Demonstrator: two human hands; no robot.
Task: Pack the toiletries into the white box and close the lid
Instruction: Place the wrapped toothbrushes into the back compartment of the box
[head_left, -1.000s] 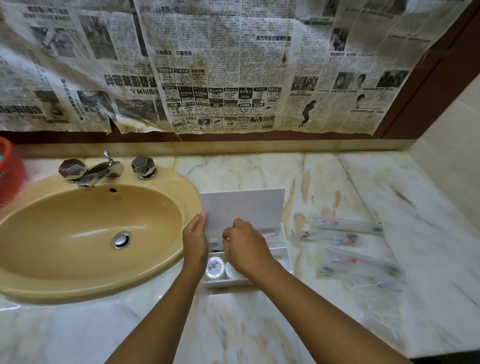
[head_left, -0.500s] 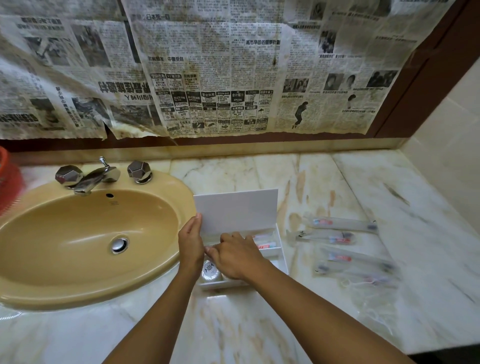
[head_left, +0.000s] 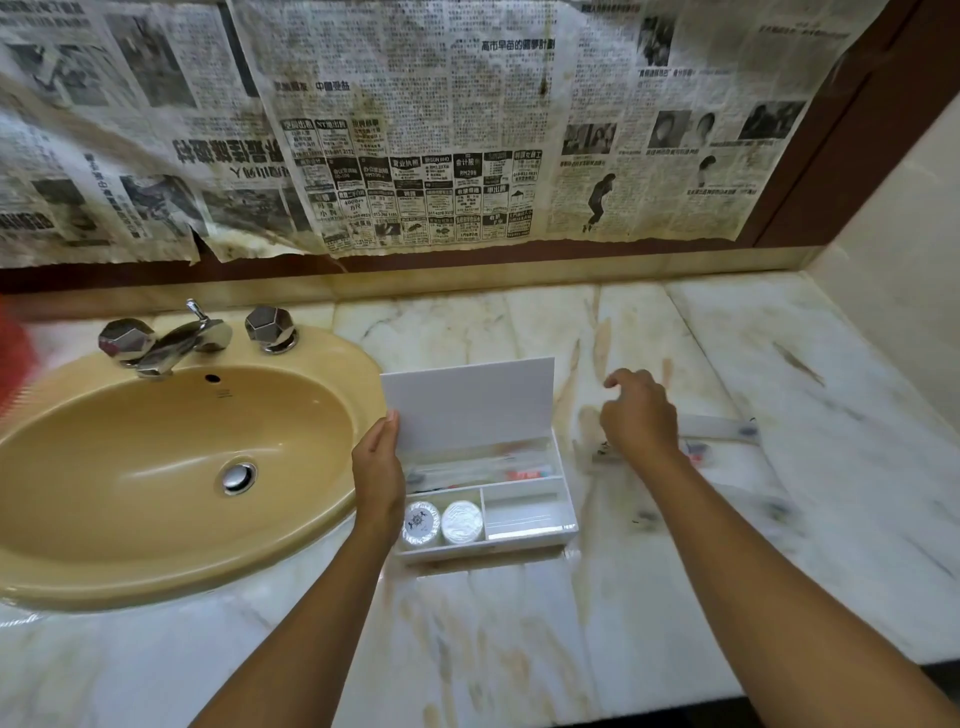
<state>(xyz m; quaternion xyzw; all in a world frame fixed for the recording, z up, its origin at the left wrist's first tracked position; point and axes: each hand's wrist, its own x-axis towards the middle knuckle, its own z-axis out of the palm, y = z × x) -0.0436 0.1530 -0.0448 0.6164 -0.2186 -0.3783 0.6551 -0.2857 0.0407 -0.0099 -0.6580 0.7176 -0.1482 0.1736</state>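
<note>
The left hand (head_left: 378, 470) has its grip on the left edge of the raised lid (head_left: 470, 405) of the white box (head_left: 524, 535), which stands on the tabletop (head_left: 519, 623). Right of it, the right hand (head_left: 640, 415) hovers loosely curled, empty, over wrapped toiletries (head_left: 717, 431).

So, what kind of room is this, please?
Most likely a bathroom, perhaps in a hotel or guesthouse. A tan sink with a chrome tap is set in a marble counter, and the white box holds small wrapped toiletries. Newspaper covers the wall behind.
</note>
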